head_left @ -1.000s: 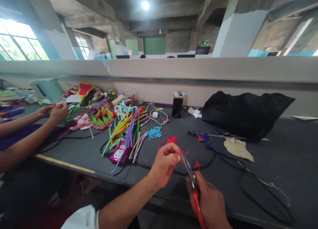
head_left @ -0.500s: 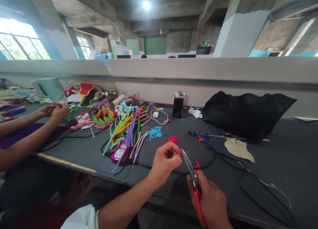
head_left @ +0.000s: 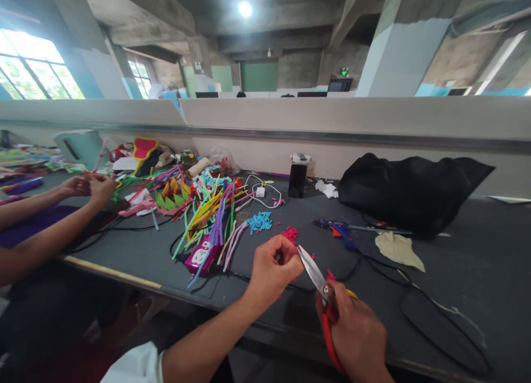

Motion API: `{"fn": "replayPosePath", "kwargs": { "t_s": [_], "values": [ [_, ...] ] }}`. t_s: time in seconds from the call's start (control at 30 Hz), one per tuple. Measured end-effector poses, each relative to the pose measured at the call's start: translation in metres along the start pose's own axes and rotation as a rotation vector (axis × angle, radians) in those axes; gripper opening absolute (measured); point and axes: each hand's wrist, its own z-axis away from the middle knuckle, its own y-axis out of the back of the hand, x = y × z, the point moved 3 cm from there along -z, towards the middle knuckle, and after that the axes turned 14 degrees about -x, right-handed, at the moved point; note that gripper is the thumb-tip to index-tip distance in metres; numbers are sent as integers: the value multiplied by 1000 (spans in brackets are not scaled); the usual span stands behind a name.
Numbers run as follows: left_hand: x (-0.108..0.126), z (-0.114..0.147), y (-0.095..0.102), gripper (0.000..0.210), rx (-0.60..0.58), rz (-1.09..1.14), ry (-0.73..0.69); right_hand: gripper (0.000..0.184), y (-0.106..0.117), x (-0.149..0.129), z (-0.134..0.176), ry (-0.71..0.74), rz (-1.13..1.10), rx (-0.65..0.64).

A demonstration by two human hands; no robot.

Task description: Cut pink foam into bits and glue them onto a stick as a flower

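Observation:
My right hand [head_left: 359, 330] is closed around the red handles of a pair of scissors [head_left: 316, 272], whose blades point up and left. The blade tips are at the fingertips of my left hand [head_left: 276, 264], which is closed in a pinch. A thin red strip sits in that pinch, nearly all hidden by the fingers. Just beyond lies a small pile of short red pieces [head_left: 289, 233], with a few more scattered near the scissors. Left of it is a heap of short blue pieces [head_left: 259, 222].
Long coloured strips [head_left: 215, 211] lie over a purple power strip [head_left: 202, 257]. A blue glue gun [head_left: 343, 233] with a black cable, a beige cloth [head_left: 399, 250] and a black bag [head_left: 410, 192] are to the right. At left, a co-worker's hands [head_left: 93, 186] hold something small.
The scissors have tilted further left, and my right hand has shifted slightly right. My left hand has moved slightly left and up. The co-worker's hands shifted a little.

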Motion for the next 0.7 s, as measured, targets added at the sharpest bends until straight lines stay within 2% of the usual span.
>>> {"fn": "replayPosePath", "kwargs": {
  "t_s": [0.17,0.4,0.53,0.7],
  "values": [
    [2,0,-1,7,-15,3,-2,21,11,-2,-3,42,33,57],
    [3,0,-2,8,-23,78,23,29,15,-2,-3,41,58,26],
    [-2,1,-5,10,-71,304,60,30,4,3,0,-31,-74,-53],
    [-13,-4,-11,7,-186,683,98,38,-1,3,-2,-73,-419,-159]
  ]
}}
